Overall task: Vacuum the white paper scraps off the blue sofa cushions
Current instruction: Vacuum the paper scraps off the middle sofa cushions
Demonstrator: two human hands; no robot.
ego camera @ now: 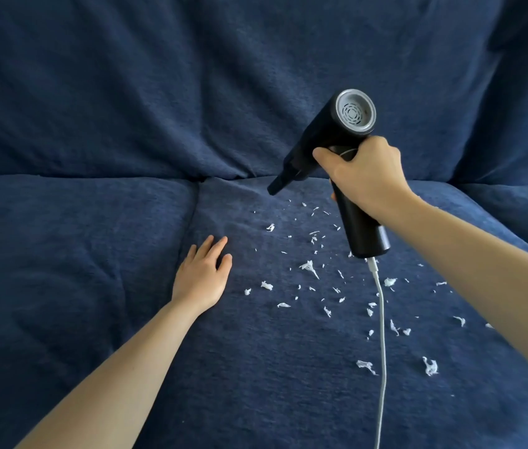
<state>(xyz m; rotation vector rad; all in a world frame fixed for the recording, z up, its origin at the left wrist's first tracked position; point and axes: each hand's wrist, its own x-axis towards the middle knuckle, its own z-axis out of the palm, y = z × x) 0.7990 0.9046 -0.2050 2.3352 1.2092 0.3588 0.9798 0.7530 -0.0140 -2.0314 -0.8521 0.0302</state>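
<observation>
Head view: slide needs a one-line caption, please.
Right hand aims handheld vacuum at paper scraps on blue sofa cushion; left hand rests flat.

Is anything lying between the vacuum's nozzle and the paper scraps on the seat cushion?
Nothing visible does. The right hand holds the vacuum with its nozzle pointing down at bare cushion just behind the scraps. The left hand rests flat to their left, and the white cord trails across the nearer ones.
</observation>
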